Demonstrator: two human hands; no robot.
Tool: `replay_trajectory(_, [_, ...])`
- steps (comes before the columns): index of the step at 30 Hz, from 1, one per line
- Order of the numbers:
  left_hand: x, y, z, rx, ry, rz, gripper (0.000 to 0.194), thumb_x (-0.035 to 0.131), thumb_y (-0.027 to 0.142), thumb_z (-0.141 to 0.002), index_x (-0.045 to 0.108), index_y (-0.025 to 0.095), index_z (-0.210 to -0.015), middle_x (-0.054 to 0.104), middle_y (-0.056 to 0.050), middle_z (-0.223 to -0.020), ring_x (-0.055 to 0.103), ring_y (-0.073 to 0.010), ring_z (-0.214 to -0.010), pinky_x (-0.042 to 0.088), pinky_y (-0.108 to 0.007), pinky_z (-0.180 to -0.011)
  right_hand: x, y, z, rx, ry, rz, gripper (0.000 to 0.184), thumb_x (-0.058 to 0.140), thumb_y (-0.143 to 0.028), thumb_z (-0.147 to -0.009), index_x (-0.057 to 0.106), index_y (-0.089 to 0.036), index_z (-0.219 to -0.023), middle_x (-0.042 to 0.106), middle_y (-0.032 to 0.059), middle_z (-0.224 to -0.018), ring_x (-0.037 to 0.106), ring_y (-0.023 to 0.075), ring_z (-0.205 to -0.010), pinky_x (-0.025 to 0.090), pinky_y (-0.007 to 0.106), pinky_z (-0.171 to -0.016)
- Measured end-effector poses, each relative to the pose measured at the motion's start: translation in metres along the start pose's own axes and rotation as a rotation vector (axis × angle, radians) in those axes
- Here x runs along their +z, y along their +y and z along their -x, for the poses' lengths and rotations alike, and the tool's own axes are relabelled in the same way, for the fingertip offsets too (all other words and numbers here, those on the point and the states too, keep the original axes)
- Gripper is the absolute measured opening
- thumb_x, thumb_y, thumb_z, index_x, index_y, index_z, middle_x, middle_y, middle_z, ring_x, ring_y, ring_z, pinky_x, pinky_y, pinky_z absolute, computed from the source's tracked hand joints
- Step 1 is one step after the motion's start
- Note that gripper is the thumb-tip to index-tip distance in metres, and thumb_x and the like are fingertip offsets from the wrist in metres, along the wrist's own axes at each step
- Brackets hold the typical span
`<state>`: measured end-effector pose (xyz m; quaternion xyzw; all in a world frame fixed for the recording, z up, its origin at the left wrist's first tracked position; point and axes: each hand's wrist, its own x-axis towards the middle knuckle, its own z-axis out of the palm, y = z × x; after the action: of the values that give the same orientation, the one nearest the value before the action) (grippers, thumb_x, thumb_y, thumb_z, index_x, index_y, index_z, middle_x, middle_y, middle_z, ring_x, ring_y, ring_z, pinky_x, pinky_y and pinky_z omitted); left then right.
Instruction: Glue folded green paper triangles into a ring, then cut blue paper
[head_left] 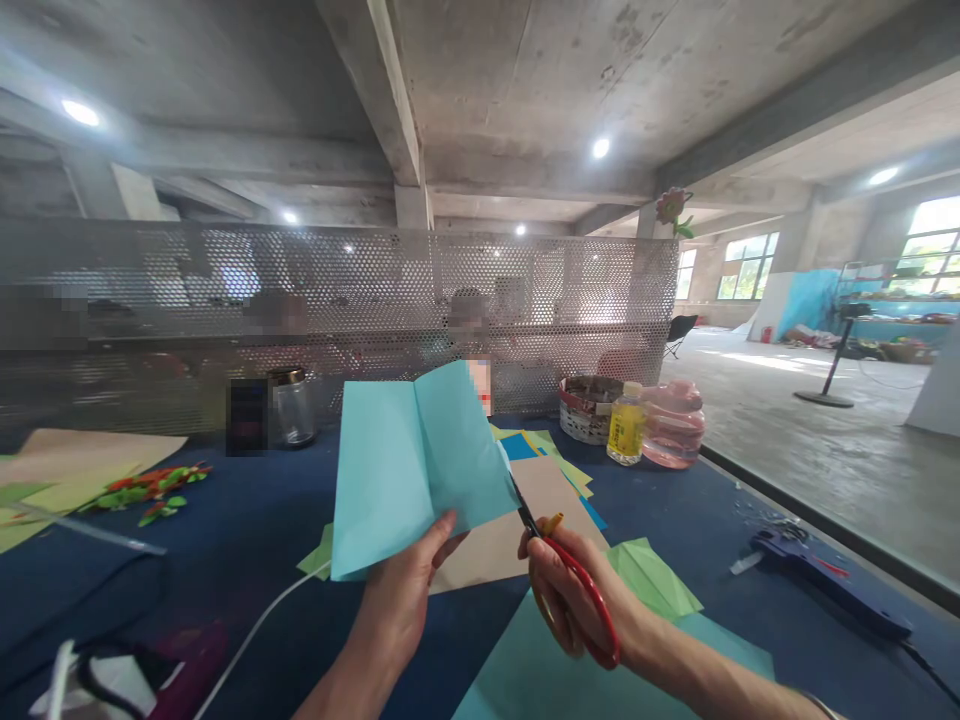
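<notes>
My left hand (405, 585) grips a light blue sheet of paper (386, 470) by its lower edge, thumb in front. A crease runs down the middle of the sheet, which stands raised above the table. Red-handled scissors (600, 610) are in my right hand (566, 570), and their dark blades meet the right edge of the blue paper. Something small and orange-yellow shows by the right-hand fingers. Below lie a beige sheet (487, 555), a larger blue sheet (517, 660) and a folded green paper (656, 580).
A purple glue gun (832, 585) lies at right. Behind stand a basket (589, 425), a yellow-labelled bottle (626, 430), a pink jug (675, 425) and a glass jar (295, 408). Red-green paper pieces (154, 488) and a white cable (255, 635) are at left. A perforated screen (360, 300) edges the table.
</notes>
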<state>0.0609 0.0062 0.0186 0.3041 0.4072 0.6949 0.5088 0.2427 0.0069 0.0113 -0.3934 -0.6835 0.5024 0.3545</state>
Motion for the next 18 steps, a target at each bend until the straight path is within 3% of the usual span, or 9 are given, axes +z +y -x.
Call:
replay_trajectory(11, [0.0031,0.0016,0.0016,-0.045,0.043,0.063,0.043,0.072,0.013,-0.073,0.062,0.024,-0.113,0.066,-0.005,-0.121,0.059,-0.0302,-0.115,0.056,-0.041,-0.089,0.0050,0.0047,0.0008,0.020,0.046,-0.080,0.049,0.040,-0.070,-0.085,0.043,-0.021,-0.080,0.038,-0.0112,-0.032,0.029,0.0071,-0.023,0.020,0.017,-0.026])
replay_trajectory(18, [0.0046,0.0038,0.0019,-0.040,0.069,0.046,0.045,0.074,0.010,-0.072,0.063,0.021,-0.114,0.069,-0.009,-0.115,0.058,-0.0316,-0.116,0.055,-0.044,-0.091,0.0002,0.0029,-0.0030,0.085,-0.018,-0.138,0.053,0.036,-0.075,-0.080,0.038,-0.023,-0.070,0.031,-0.0123,-0.026,0.025,0.0076,-0.017,0.018,0.018,-0.021])
